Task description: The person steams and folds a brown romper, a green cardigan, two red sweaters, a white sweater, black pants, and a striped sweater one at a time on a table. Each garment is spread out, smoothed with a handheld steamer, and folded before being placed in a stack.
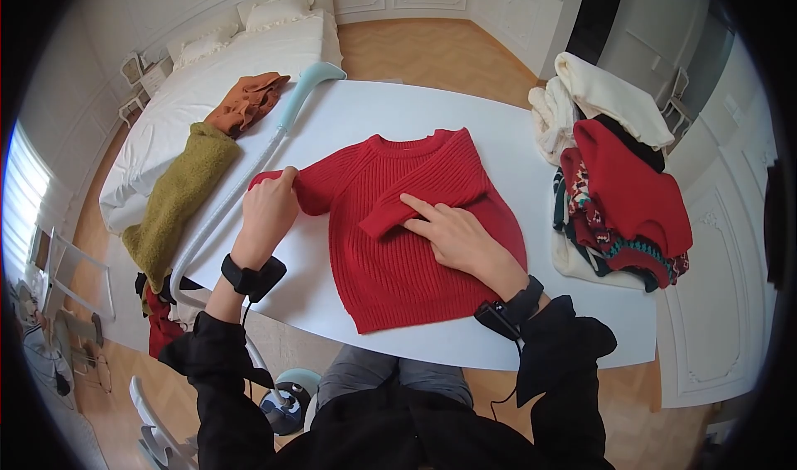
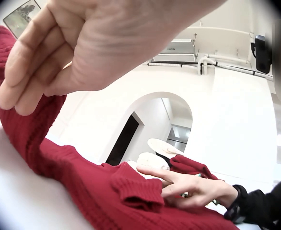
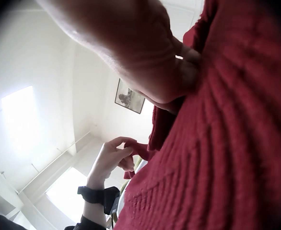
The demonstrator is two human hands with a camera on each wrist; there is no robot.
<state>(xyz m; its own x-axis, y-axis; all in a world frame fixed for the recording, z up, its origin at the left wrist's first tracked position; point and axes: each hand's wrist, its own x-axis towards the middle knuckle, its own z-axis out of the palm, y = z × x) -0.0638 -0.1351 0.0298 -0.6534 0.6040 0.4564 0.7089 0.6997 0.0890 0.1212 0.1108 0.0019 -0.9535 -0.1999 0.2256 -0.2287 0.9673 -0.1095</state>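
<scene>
A red ribbed sweater (image 1: 423,262) lies spread on the white table (image 1: 465,350), its neckline toward the far edge. My left hand (image 1: 270,214) pinches the end of one sleeve (image 2: 40,139) and holds it raised off to the left. The other sleeve (image 1: 432,183) is folded across the chest. My right hand (image 1: 457,239) rests on the sweater beside that folded cuff (image 2: 139,191), index and middle fingers stretched out. In the right wrist view, the palm side of this hand is dark against the ribbed knit.
A pale blue hose-like tube with a curved head (image 1: 320,73) runs along the table's left side. Beyond it lie an olive garment (image 1: 183,192) and a rust-orange garment (image 1: 249,105). Piled folded knitwear (image 1: 635,192) stands at the right. A bed (image 1: 274,46) is behind the table.
</scene>
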